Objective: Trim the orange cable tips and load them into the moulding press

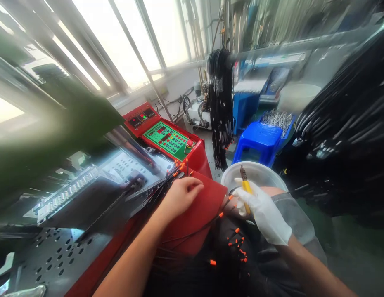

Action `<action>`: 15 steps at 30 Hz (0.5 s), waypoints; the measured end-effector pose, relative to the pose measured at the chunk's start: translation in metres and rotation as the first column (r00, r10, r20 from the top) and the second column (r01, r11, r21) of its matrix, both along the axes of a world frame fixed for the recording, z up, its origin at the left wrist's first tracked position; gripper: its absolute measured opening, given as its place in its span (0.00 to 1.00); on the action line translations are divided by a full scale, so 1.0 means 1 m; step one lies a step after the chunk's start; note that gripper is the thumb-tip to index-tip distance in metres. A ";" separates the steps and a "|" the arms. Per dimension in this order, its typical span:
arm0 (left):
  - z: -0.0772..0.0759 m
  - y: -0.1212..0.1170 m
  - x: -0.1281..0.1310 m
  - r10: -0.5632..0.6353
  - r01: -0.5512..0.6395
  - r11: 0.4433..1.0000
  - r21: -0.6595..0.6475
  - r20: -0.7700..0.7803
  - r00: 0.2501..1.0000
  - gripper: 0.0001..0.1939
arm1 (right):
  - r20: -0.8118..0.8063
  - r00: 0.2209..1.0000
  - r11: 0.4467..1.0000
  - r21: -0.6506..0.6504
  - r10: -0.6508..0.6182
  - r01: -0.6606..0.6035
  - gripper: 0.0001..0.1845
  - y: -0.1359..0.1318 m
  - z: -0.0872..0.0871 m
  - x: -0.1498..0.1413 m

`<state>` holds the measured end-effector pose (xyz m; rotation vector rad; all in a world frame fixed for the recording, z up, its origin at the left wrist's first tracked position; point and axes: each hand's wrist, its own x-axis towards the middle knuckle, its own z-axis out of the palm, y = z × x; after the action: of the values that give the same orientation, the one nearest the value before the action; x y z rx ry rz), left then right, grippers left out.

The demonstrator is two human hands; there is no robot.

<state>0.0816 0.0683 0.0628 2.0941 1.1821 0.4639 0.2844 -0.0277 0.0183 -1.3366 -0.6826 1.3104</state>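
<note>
My left hand is bare, with its fingers curled over a red panel. Whatever its fingers hold, if anything, is hidden. Just beyond that hand, a bundle of black cables with orange tips lies along the machine's edge. My right hand, in a white glove, grips yellow-handled pliers, jaws pointing up. A black cable with an orange tip passes close to the gloved fingers; I cannot tell whether they hold it. More orange-tipped cables lie across my lap.
To the left is a machine with a perforated metal table and a red control box. A white bucket stands by my knee, near a blue stool. Black cables hang ahead, and a larger blurred bunch hangs right.
</note>
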 end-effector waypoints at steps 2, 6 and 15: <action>0.001 0.011 -0.012 0.092 -0.075 0.988 0.132 -0.124 0.988 0.10 | 0.147 0.988 0.999 0.031 -0.044 0.039 0.18 -0.001 0.002 0.002; -0.007 0.024 -0.025 0.181 -0.077 0.951 0.300 -0.336 0.924 0.10 | 0.294 0.949 0.989 0.122 -0.112 0.080 0.16 -0.003 0.004 0.003; -0.034 0.030 -0.005 0.252 -0.131 0.919 0.371 -0.298 0.921 0.08 | 0.299 0.953 0.998 0.043 0.039 -0.054 0.23 -0.010 -0.004 -0.007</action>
<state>0.0766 0.0987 0.0289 2.4389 1.6201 0.4338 0.2776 -0.0375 0.0141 -1.5008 -0.9532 1.1298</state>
